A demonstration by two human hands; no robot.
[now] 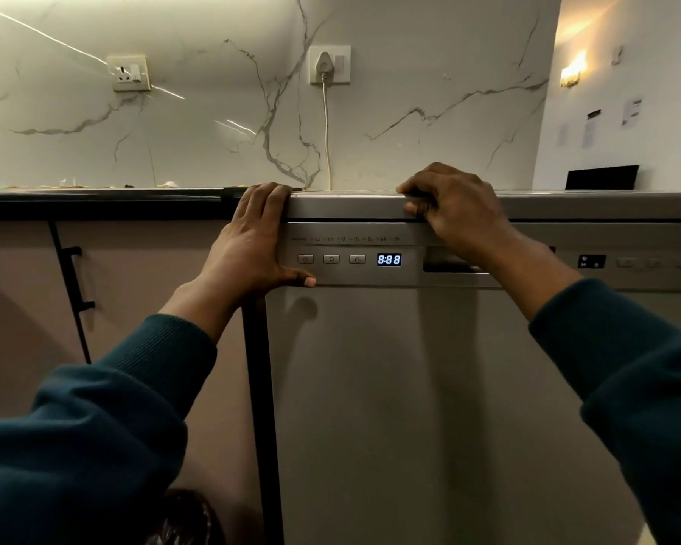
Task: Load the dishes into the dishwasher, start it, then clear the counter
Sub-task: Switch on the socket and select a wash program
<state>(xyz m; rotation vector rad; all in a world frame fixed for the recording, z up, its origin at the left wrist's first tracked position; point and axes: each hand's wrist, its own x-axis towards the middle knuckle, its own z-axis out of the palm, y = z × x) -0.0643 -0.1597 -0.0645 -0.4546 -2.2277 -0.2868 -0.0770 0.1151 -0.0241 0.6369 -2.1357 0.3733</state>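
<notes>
A marble wall (409, 112) with grey veins fills the upper half of the frame, and the dark counter (95, 198) runs along the middle left. Small crumbs or scraps, too blurred to name, lie on the counter's far edge at left. Two sockets sit on the wall: one (128, 73) at upper left with nothing plugged in, and one with a white plug (325, 64) at upper centre, its cord (326, 131) hanging down behind the dishwasher.

The steel dishwasher (429, 387) takes up the centre and lower right, door closed, so its inside and any load are hidden. Its control strip shows three buttons (331, 259) and a lit display (389, 260) reading 8:88. A recessed handle (449, 265) lies just right of the display, partly behind the right wrist.

The left hand (252, 245) lies on the dishwasher's upper left corner, fingers straight and hooked over the top edge, thumb stretched along the bottom of the control strip below the first button. The right hand (457, 214) rests on the top edge at centre right, fingers curled over the lip and gripping it. Both arms wear dark teal sleeves (95, 426).

At left is a beige cabinet (24, 308) with a black handle (77, 279). A wall lamp (573, 70) glows at upper right, above a black object (602, 177) on the dishwasher's top.
</notes>
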